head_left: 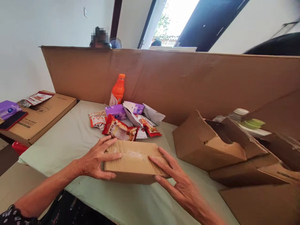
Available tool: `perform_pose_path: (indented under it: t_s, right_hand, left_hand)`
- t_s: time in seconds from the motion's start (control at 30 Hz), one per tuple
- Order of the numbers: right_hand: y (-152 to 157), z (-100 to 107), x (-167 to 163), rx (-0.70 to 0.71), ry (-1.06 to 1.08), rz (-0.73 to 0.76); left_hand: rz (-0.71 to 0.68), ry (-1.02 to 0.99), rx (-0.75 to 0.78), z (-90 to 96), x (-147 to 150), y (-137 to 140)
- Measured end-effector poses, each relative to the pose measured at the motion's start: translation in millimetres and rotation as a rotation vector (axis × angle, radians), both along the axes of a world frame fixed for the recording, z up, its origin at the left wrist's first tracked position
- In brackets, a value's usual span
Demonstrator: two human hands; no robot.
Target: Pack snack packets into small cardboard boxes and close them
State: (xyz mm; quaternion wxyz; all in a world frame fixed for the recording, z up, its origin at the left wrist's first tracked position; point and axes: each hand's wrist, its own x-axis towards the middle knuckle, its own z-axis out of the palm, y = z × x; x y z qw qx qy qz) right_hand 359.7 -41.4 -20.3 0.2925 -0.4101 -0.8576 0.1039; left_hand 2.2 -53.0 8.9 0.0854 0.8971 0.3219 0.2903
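Observation:
A small taped cardboard box (134,161) rests on the pale green table covering in front of me. My left hand (98,161) grips its left end, with fingers over the top and the thumb on the front side. At the right end my right hand (172,172) holds it, fingers laid across the top and thumb against the front edge. Just behind the box lie a red snack bag (120,128), another red snack bag (150,126), a smaller snack packet (97,119) and a purple tissue pack (116,111).
An orange drink bottle (117,90) stands behind the packets, by a tall cardboard partition (187,75). Open cardboard boxes (194,140) crowd the right. On the left, a flat carton (47,115) carries a dark phone (14,120) and packets. A person sits beyond the partition.

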Motion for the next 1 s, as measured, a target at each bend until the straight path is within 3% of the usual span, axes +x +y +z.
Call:
perform_pose_path:
  t_s: [0.13, 0.23, 0.37, 0.47, 0.57, 0.73, 0.83, 1.0]
  right_hand:
    - [-16, -2, -8, 0.012, 0.003, 0.032]
    - [-14, 6, -44, -0.020, 0.036, 0.084]
    - [19, 18, -130, -0.084, 0.300, 0.131]
    - [52, 8, -192, -0.113, 0.507, 0.147]
    - [68, -30, -228, -0.138, 0.470, 0.178]
    - [55, -101, -234, -0.143, 0.252, 0.204]
    - [46, -114, -229, -0.127, 0.230, 0.146]
    - [45, -112, -229, -0.101, 0.185, 0.125]
  left_hand:
    - [-0.001, -0.067, 0.035, -4.8, -6, -21]
    - [0.085, -0.115, 0.097, -0.7, -31, -49]
    - [0.385, -0.070, 0.256, 22.2, -82, -74]
    - [0.696, -0.029, 0.434, 43.9, -130, -68]
    - [0.962, -0.039, 0.552, 54.6, -185, -32]
    - [1.136, -0.097, 0.388, 44.6, -262, 70]
    - [1.169, -0.125, 0.316, 38.7, -283, 131]
    - [1.188, -0.134, 0.216, 38.8, -293, 209]
